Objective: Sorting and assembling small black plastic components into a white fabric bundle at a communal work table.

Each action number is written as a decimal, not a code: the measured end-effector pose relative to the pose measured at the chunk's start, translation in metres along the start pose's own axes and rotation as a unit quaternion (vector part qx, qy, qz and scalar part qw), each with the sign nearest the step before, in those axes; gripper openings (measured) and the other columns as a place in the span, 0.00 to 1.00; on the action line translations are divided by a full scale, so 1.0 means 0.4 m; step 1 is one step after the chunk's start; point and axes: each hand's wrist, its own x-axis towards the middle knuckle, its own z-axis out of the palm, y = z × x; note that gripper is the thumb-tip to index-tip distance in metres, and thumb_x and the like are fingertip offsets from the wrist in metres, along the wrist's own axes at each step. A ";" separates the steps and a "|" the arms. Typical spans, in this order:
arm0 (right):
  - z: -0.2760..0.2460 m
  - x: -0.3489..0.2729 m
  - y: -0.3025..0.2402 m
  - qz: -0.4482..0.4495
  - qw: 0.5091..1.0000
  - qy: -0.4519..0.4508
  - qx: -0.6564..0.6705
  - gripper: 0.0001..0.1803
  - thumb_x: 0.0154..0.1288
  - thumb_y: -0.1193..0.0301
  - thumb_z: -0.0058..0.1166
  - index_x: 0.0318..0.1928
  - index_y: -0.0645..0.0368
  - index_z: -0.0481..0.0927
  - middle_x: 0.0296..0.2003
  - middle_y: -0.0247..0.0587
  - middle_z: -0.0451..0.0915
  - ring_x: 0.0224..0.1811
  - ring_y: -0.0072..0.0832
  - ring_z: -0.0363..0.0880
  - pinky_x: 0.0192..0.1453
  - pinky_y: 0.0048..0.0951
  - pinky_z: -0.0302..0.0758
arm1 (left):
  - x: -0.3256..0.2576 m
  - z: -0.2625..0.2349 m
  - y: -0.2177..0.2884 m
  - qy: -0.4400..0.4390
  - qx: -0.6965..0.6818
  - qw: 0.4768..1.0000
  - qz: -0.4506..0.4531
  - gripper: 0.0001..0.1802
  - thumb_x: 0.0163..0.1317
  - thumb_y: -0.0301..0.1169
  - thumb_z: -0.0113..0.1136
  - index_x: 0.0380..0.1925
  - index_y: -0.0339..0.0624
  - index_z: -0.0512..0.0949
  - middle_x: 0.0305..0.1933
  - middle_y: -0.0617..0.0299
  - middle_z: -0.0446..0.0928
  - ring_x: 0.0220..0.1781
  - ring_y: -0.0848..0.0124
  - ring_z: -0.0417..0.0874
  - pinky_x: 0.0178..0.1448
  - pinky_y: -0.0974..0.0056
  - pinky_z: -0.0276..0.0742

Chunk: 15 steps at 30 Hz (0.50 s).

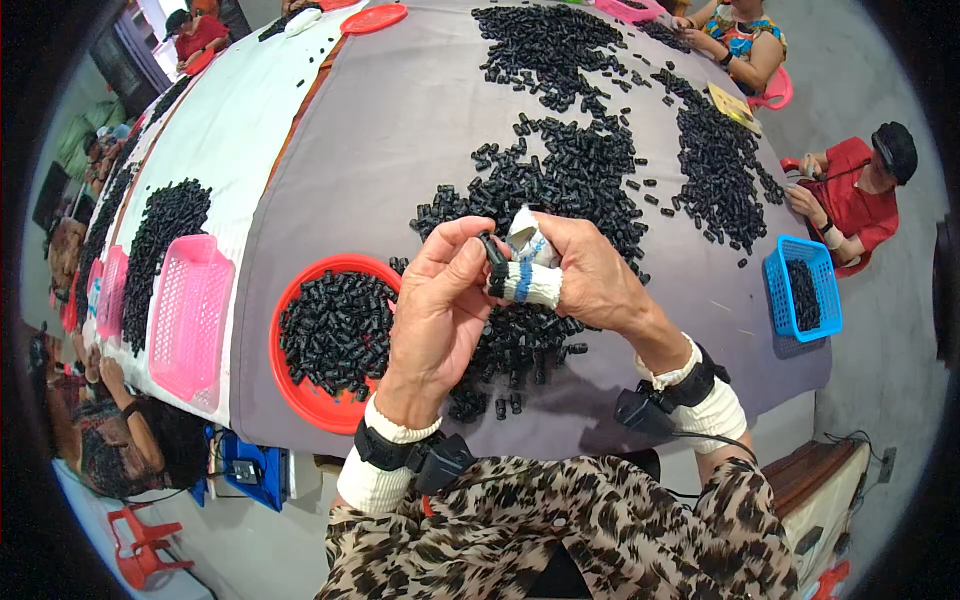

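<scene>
Over the near part of the table, my left hand (432, 320) pinches a small black cylindrical part (491, 247) between thumb and fingers. Close beside it, my right hand (598, 275) is closed on a white cloth with blue stripes (531, 283), which seems wrapped about its fingers. The cloth's dark end meets the black part. Beneath and beyond both hands spreads a heap of similar black parts (560, 170). Left of my left hand, a round red tray (283, 385) holds many more of them.
Pink baskets (185, 345) stand at the left on a white-covered table. A blue basket (827, 265) with black parts sits at the right edge. Another heap of black parts (715, 160) lies in front of a co-worker in red (870, 210). A red lid (374, 18) lies at the far side.
</scene>
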 end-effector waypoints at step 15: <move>-0.012 0.017 0.025 -0.050 0.994 -0.051 -0.081 0.22 0.47 0.58 0.62 0.28 0.64 0.71 0.19 0.44 0.72 0.21 0.34 0.70 0.29 0.33 0.68 | -0.008 0.002 0.006 -0.030 0.007 1.000 -0.006 0.10 0.63 0.29 0.51 0.43 0.36 0.72 0.38 0.60 0.77 0.40 0.74 0.77 0.46 0.68 0.74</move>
